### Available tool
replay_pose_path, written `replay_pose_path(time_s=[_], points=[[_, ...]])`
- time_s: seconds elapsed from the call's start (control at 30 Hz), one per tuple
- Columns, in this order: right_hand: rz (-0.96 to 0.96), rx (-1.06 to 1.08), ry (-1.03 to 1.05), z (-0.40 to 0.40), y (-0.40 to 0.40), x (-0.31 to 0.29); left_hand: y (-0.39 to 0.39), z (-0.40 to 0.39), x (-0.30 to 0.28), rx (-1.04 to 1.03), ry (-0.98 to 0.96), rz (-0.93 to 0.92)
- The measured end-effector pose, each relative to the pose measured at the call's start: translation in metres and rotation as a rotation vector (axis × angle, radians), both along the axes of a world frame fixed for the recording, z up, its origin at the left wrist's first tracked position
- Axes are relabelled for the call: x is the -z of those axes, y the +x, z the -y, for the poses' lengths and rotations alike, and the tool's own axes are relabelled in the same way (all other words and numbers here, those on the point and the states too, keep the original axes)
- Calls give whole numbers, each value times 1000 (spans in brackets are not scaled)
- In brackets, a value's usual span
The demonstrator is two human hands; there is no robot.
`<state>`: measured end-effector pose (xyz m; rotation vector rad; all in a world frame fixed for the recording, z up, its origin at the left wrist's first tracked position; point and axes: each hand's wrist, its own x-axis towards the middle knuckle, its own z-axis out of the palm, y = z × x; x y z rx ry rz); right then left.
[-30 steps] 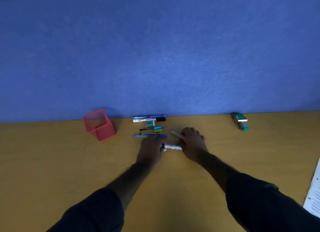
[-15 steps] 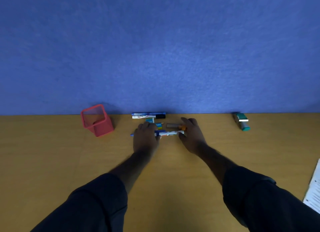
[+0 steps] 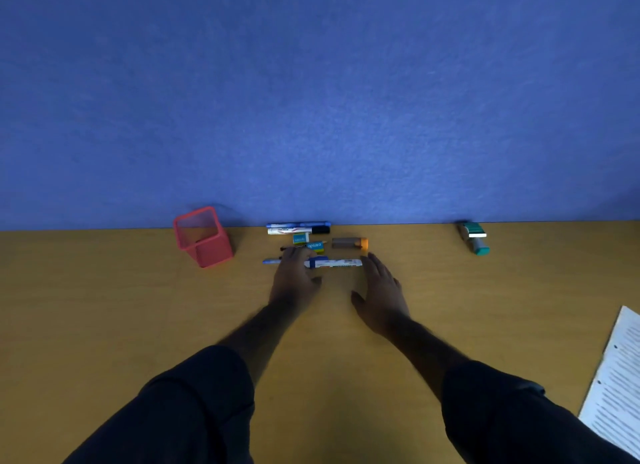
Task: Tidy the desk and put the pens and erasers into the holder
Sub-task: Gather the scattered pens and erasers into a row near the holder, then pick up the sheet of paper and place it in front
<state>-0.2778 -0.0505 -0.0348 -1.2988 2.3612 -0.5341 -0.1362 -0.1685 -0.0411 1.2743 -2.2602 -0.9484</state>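
A red mesh holder (image 3: 202, 236) stands at the desk's back left. To its right lie a blue marker (image 3: 298, 224) and a white black-capped marker (image 3: 294, 231) against the wall. In front of them are two small erasers (image 3: 300, 238) (image 3: 315, 246), a black pen (image 3: 290, 247) and a grey-and-orange stick (image 3: 349, 243). Nearest me lie a blue pen (image 3: 271, 261) and a white blue-capped marker (image 3: 334, 263). My left hand (image 3: 294, 280) lies flat over the blue pen, fingers reaching the black pen. My right hand (image 3: 381, 290) is open, its fingertips just short of the marker's right end.
A green-and-white object (image 3: 474, 239) lies at the back right by the blue wall (image 3: 318, 99). A lined sheet of paper (image 3: 620, 377) sits at the desk's right edge. The wooden desk (image 3: 104, 307) stretches wide on both sides of my arms.
The white blue-capped marker has been slid back to lie alongside the other pens. My right hand has come off it and drawn back toward me; the left hand has flattened.
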Motion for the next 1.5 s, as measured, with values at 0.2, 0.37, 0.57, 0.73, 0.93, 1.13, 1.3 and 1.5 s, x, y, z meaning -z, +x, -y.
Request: replay_pose_path(time_s=[0.2,0.37,0.57,0.73,0.93,1.13,1.3,1.5], points=[[42,-1,15,-23,10,-7,9,-19,-13,62,-3,11],[54,-3,53,-51,17,-12,29,-43,-22,134,-135,205],[26,8,72,-88,33,-17,59,-90,-30,198,-285,364],[4,31,84,-113,51,-22,90,-125,-26,225,-276,441],[-22,55,93,-134,79,-25,124,-143,-17,258,-270,453],[-53,91,106,-159,98,-33,135,-151,-24,294,-265,400],[-89,168,108,-182,98,-39,133,-158,-29,335,-271,374],[-75,276,78,-200,73,-45,119,-167,-29,376,-298,375]])
